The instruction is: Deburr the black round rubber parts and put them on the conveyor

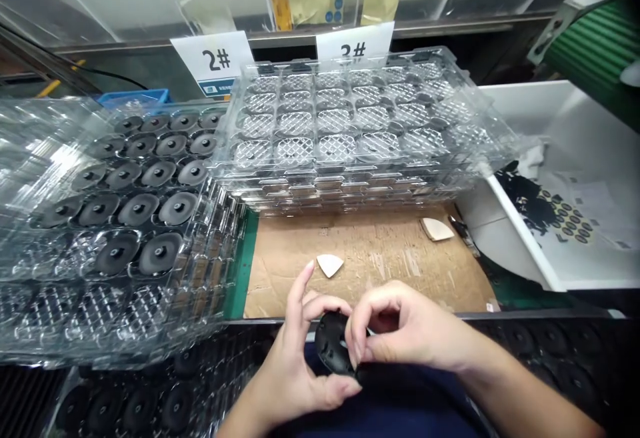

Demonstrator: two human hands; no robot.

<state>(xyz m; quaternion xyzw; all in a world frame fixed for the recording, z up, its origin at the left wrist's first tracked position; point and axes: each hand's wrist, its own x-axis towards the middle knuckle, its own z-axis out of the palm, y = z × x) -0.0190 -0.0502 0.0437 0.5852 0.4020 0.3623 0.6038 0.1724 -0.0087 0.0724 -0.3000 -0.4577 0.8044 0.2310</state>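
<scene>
Between my two hands, just in front of the bench edge, is a round black plastic part (330,345) with a hole near its middle. My left hand (300,351) grips it by the rim, thumb below and fingers above, with the index finger raised. Over the part's right side, my right hand (395,328) has its fingers and thumb pinched together; whether a small piece is between them is hidden. Beyond the hands, a small white wedge-shaped piece (330,265) lies on the cardboard sheet (285,238).
Stacked clear trays (340,151) stand behind the cardboard. At left, another tray stack (195,251) holds several round black parts (160,253). A second white wedge (437,229) lies at right, beside a white bin (525,238) with black scraps. A green ribbed object (595,51) hangs upper right.
</scene>
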